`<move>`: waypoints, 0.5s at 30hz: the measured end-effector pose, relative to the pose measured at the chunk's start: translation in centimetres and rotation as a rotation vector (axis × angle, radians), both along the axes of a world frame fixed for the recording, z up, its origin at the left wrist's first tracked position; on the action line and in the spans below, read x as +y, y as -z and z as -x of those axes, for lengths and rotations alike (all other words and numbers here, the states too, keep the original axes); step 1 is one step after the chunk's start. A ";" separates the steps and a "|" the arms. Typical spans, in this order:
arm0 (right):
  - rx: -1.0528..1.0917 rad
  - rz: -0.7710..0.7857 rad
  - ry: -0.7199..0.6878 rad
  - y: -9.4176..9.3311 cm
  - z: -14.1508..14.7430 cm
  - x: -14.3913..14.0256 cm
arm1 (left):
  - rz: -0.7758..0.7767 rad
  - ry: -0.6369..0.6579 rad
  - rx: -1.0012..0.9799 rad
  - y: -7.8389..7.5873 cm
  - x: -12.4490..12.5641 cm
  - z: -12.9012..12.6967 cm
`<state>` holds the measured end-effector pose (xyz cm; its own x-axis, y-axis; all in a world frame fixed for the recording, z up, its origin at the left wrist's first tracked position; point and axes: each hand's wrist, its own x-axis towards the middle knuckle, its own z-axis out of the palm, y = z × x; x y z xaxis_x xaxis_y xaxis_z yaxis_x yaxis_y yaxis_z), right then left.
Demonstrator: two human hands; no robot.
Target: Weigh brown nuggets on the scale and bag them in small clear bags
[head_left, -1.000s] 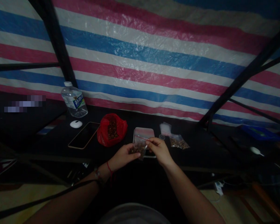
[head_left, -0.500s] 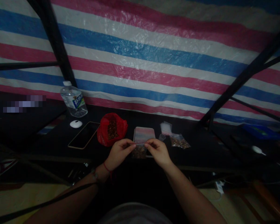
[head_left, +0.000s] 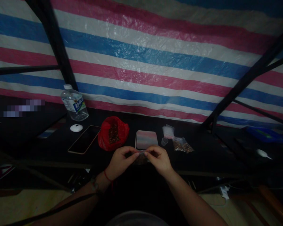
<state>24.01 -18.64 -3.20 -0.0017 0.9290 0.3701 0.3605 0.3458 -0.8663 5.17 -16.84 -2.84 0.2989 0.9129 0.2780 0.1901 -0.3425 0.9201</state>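
Between my two hands hangs a small clear zip bag [head_left: 141, 159] with brownish bits inside. My left hand [head_left: 122, 160] pinches its top edge on the left, and my right hand [head_left: 159, 159] pinches the same edge on the right. Just beyond the fingers lies a flat scale-like device [head_left: 146, 139] with a pale, shiny top. Left of it a red plastic bag [head_left: 103, 135] stands open, holding loose brown bits [head_left: 113, 131]. To the right rests a filled zip bag [head_left: 182, 145], beside a small clear cup [head_left: 164, 141] and a stack of empty zip bags [head_left: 168, 131].
A phone [head_left: 84, 139], a white mouse [head_left: 76, 127] and a clear plastic bottle [head_left: 74, 103] stand at the left of the black table [head_left: 132, 117]. Dark metal posts [head_left: 61, 53] rise before a striped plastic sheet [head_left: 143, 59]. A blue tray [head_left: 266, 134] lies far right.
Both hands have come slightly closer to my body with the zip bag, so more of the scale-like device shows. The view has tilted up a little.
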 end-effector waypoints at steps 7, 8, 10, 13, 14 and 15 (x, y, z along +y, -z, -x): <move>-0.020 -0.043 -0.059 -0.5 0.7 -0.6 | -0.166 0.044 0.078 -0.5 -0.5 0.0; -0.027 -0.051 -0.072 -0.6 0.8 -0.8 | -0.184 0.057 0.083 -0.5 -0.6 -0.1; -0.041 -0.069 -0.088 -0.8 1.1 -1.0 | -0.217 0.077 0.097 -0.6 -0.7 -0.2; -0.069 -0.101 -0.094 -0.8 1.3 -1.2 | -0.281 0.088 0.125 -0.4 -0.8 -0.2; -0.083 -0.113 -0.096 -0.8 1.3 -1.2 | -0.309 0.093 0.135 -0.4 -0.8 -0.1; -0.098 -0.125 -0.100 -0.8 1.3 -1.2 | -0.338 0.101 0.149 -0.3 -0.7 0.0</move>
<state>22.73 -19.88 -2.44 -0.1336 0.8692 0.4761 0.3992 0.4869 -0.7769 5.16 -17.55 -2.52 0.4421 0.7409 0.5056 0.2629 -0.6459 0.7167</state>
